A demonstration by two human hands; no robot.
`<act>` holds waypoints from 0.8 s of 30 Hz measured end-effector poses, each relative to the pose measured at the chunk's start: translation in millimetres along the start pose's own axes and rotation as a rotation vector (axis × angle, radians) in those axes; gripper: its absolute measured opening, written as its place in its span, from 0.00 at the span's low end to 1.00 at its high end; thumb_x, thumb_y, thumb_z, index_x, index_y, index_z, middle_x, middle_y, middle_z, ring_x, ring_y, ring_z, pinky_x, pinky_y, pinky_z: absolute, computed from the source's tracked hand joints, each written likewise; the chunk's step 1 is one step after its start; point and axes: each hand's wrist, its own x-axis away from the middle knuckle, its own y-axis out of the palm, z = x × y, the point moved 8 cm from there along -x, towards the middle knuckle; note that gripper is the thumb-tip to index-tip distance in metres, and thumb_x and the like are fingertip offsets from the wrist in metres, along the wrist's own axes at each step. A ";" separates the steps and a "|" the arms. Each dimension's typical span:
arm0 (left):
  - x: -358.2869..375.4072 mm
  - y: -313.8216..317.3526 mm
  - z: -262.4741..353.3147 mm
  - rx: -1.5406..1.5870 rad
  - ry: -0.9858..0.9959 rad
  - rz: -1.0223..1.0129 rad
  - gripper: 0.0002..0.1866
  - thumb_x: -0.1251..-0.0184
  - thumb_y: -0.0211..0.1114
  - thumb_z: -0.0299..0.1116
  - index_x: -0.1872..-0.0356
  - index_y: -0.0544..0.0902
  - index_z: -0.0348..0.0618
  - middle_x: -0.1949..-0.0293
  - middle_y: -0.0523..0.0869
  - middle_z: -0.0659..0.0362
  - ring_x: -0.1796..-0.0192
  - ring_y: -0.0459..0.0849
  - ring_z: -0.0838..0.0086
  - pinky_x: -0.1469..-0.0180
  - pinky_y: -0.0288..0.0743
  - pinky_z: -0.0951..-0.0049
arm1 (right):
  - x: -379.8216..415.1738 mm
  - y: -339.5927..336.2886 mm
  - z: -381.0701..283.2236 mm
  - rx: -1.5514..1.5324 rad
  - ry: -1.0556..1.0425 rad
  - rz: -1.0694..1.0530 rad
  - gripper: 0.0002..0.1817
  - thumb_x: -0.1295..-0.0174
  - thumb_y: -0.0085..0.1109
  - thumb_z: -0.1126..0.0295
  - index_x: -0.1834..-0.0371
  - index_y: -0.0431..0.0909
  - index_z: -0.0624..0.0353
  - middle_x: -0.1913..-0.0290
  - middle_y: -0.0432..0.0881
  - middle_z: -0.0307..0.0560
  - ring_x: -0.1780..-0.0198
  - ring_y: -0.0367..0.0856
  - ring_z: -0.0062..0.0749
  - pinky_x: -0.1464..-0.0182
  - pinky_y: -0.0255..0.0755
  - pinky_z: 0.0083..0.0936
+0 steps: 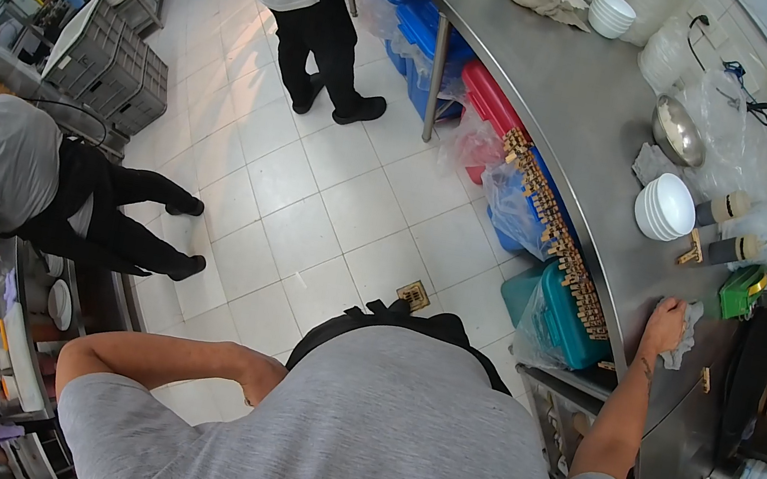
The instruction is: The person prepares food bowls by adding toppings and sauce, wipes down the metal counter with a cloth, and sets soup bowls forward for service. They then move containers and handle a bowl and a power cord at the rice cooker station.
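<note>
My right hand (665, 325) is closed on a pale grey cloth (684, 339), which lies on the steel counter (607, 176) at its right end. My left hand (262, 377) is at my waist beside the black apron (379, 325); its fingers are hidden. Just beyond the cloth stands a small green container (742, 291) with something yellow at it. A wooden clothespin (706, 380) lies near my right hand, and another wooden piece (691, 249) is further up. Close by are a stack of white bowls (665, 208) and two bottles with beige caps (733, 249).
A metal bowl (678, 132) and plastic bags sit along the wall. Below the counter edge are many clothespins (553, 227) and lidded bins (573, 317). One co-worker (310, 14) stands at the counter's far end, another (40, 172) at left. Grey crates (114, 62) are stacked behind.
</note>
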 end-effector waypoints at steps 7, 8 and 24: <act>-3.6 1.1 -3.8 -0.058 0.175 0.099 0.25 0.56 0.65 0.43 0.58 0.80 0.37 0.74 0.81 0.53 0.75 0.79 0.72 0.72 0.75 0.72 | -5.6 14.8 8.8 -0.003 0.006 -0.087 0.22 0.40 0.36 0.53 0.50 0.74 0.49 0.56 0.79 0.58 0.54 0.76 0.57 0.53 0.69 0.50; -2.9 0.8 -3.4 -0.032 0.170 0.102 0.25 0.56 0.65 0.43 0.58 0.80 0.37 0.74 0.81 0.53 0.75 0.79 0.72 0.72 0.75 0.72 | -5.4 14.0 8.3 -0.001 0.008 -0.087 0.22 0.40 0.36 0.54 0.50 0.74 0.50 0.56 0.79 0.59 0.54 0.76 0.57 0.53 0.69 0.50; -1.1 1.4 1.1 0.034 0.029 -0.012 0.24 0.56 0.65 0.41 0.58 0.79 0.35 0.76 0.80 0.54 0.77 0.77 0.73 0.74 0.74 0.72 | -3.6 10.1 5.9 -0.001 -0.015 -0.062 0.20 0.41 0.37 0.56 0.53 0.74 0.50 0.58 0.80 0.56 0.55 0.77 0.55 0.54 0.69 0.49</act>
